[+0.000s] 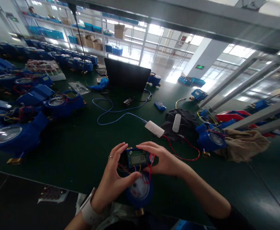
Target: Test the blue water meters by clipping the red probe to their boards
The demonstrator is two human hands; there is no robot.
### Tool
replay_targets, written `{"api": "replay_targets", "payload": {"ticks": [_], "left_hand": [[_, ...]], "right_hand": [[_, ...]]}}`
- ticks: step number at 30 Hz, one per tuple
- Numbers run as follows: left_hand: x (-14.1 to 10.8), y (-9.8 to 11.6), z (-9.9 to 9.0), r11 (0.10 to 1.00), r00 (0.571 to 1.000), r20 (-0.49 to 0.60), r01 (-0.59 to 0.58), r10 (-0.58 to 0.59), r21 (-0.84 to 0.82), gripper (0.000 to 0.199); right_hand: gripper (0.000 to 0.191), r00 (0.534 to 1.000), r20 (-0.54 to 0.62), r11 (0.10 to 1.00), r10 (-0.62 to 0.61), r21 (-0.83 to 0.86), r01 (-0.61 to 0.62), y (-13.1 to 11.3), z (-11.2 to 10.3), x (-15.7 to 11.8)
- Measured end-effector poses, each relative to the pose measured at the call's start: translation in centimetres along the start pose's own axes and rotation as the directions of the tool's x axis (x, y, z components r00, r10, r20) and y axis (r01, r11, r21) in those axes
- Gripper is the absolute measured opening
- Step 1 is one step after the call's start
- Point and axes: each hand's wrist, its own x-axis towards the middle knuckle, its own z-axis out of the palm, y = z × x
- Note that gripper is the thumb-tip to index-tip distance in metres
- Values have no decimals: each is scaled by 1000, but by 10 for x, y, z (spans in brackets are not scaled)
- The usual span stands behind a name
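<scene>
Near the table's front edge, a blue water meter (140,193) with a round clear dial and a brass fitting at its lower end lies between my hands. Its small LCD screen (139,159) faces up, and thin red and yellow wires run out beside it. My left hand (114,179) is curled round the left side, thumb over the top of the dial. On the right side, my right hand (164,159) grips the display housing, with a red label (151,157) partly showing by its fingers. The undersides of both hands are hidden.
Several blue meters (65,102) crowd the left of the table. A black laptop (127,75) stands at the back. A white box (154,128) has a blue cable and a red cord attached. Another meter (210,139) sits right, by a brown cloth (245,143).
</scene>
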Motion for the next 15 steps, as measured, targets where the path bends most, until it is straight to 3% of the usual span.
{"api": "replay_targets", "payload": {"ticks": [5,7,10,12,15], "left_hand": [[7,-5,1,998,997,48,67,-68,13,53],[8,-6,2,997,996,42,74,-74,-9,50],[9,-5,2,993,993,47,108,-107,-37,50],[10,-4,2,989,988,75,138,-134,-51,52],[11,-3,2,987,985,88,152,-147,-53,51]], "right_hand": [[82,988,131,996,76,32,-81,1,-11,-1],[89,991,114,991,73,107,-86,5,-19,-9],[74,982,-97,961,163,241,-135,16,-31,-31],[54,919,-241,939,312,224,-260,24,-37,-49],[40,825,-333,889,456,124,-441,34,-38,-73]]}}
